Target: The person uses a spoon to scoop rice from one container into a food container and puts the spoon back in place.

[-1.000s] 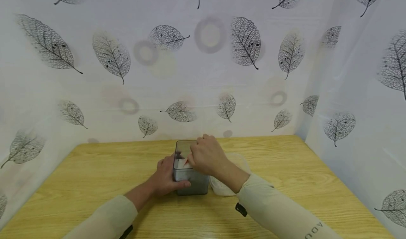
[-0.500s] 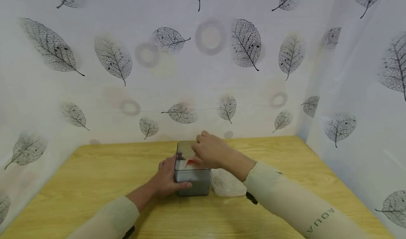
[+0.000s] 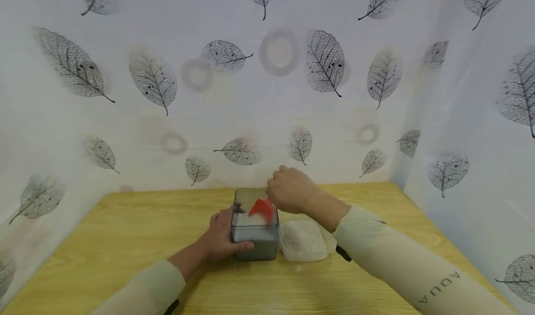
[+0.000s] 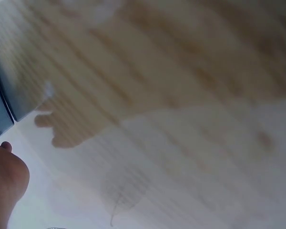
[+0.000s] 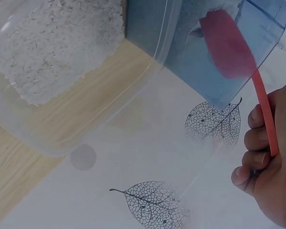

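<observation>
From the head view, the left hand (image 3: 220,237) wraps round the left side of a tall clear box (image 3: 255,231), with the thumb on its front. The box stands upright on the table (image 3: 125,240), near the middle. The right hand (image 3: 290,192) is above the box's far right corner, curled round the handle of a red scoop (image 3: 262,208). The scoop's wide end sits in the open top of the box, over white grains inside. Just right of the box, touching it or nearly so, is a low clear tub (image 3: 304,240) full of white grains. There is lots of bare table to the left, to the right and in front. The curtain (image 3: 267,96) with leaves stands close behind.

The left wrist view is blurry. It shows only a bit of the left hand (image 4: 5,181), a dark corner of the box (image 4: 2,112) and the wood of the table (image 4: 181,62). You cannot see the fingers here.

The right wrist view is the one that shows the scoop (image 5: 229,45) up close. It is long and thin, with a flat wide end. The wide end points into the box (image 5: 214,57), and the thin handle runs back to the right hand (image 5: 267,167), whose fingers (image 5: 257,138) are curled round it. The tub (image 5: 62,71) sits beside the box, its rim at the box wall.
</observation>
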`<action>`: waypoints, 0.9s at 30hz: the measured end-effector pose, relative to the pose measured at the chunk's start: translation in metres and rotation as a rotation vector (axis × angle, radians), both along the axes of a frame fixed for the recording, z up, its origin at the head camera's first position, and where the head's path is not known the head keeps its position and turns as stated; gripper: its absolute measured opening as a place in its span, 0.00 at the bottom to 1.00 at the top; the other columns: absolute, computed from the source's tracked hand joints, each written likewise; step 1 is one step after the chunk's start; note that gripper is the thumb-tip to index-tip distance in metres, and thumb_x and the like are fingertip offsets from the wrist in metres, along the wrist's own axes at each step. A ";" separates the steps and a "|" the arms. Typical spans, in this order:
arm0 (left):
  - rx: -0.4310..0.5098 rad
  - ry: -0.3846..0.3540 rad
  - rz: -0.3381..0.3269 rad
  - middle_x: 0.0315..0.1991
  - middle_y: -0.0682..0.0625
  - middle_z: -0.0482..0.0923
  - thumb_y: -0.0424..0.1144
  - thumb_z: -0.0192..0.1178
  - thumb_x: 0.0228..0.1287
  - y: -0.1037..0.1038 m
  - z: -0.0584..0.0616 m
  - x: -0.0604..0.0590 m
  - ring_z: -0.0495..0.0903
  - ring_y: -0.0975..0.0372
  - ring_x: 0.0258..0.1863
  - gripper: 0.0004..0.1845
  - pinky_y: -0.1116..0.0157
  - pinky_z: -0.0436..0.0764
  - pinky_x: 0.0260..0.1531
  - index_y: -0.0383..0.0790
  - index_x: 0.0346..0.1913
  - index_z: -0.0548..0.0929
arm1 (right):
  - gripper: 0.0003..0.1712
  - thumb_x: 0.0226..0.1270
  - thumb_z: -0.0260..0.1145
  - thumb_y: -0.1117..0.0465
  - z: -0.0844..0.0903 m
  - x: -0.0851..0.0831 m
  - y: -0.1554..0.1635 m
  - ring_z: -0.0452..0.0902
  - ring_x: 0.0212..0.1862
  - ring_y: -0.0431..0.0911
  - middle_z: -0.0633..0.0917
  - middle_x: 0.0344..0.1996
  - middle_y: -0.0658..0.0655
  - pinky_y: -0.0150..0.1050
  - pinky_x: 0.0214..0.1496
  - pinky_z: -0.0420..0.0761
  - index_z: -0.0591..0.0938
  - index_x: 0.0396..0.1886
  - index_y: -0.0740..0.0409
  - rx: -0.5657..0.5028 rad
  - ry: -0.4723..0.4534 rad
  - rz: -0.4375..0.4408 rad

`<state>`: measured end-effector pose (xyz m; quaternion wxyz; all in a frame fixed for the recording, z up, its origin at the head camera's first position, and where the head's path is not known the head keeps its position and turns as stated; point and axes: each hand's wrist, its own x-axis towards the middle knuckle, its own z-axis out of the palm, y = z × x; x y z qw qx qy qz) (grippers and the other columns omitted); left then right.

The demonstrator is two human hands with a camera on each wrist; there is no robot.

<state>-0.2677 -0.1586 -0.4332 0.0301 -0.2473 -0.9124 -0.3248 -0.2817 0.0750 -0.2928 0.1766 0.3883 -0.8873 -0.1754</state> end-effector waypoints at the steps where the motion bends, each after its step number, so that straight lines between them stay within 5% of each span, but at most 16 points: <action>1: 0.000 0.002 -0.001 0.67 0.45 0.68 0.66 0.68 0.50 0.000 0.000 0.000 0.63 0.49 0.69 0.58 0.43 0.51 0.67 0.39 0.75 0.53 | 0.20 0.77 0.51 0.54 0.001 0.000 0.001 0.71 0.28 0.49 0.78 0.22 0.52 0.42 0.32 0.74 0.77 0.23 0.54 -0.016 -0.022 -0.015; 7: 0.002 0.027 -0.008 0.70 0.41 0.65 0.67 0.68 0.49 -0.001 -0.001 0.000 0.62 0.48 0.70 0.58 0.42 0.52 0.66 0.40 0.75 0.54 | 0.24 0.79 0.46 0.54 -0.002 -0.001 0.012 0.75 0.28 0.51 0.76 0.19 0.52 0.47 0.32 0.78 0.73 0.18 0.51 -0.192 -0.209 -0.152; 14: 0.017 0.022 -0.011 0.70 0.41 0.65 0.67 0.68 0.49 -0.001 -0.005 -0.002 0.62 0.47 0.70 0.58 0.43 0.51 0.66 0.41 0.75 0.53 | 0.28 0.81 0.41 0.50 -0.017 -0.001 0.026 0.83 0.40 0.53 0.79 0.22 0.50 0.51 0.43 0.80 0.73 0.18 0.48 -0.357 -0.377 -0.266; 21: 0.024 0.044 -0.011 0.65 0.47 0.69 0.67 0.68 0.49 -0.001 -0.008 -0.004 0.64 0.50 0.67 0.55 0.44 0.52 0.64 0.44 0.74 0.56 | 0.30 0.82 0.39 0.51 -0.038 -0.002 0.036 0.60 0.20 0.44 0.66 0.14 0.49 0.42 0.33 0.68 0.67 0.15 0.49 -0.568 -0.522 -0.271; 27: 0.046 0.058 -0.036 0.61 0.52 0.71 0.66 0.69 0.49 -0.001 -0.005 -0.004 0.65 0.52 0.65 0.51 0.45 0.54 0.63 0.51 0.71 0.58 | 0.27 0.82 0.40 0.54 -0.044 -0.002 0.042 0.54 0.21 0.43 0.64 0.15 0.48 0.39 0.30 0.62 0.67 0.17 0.50 -0.753 -0.595 -0.224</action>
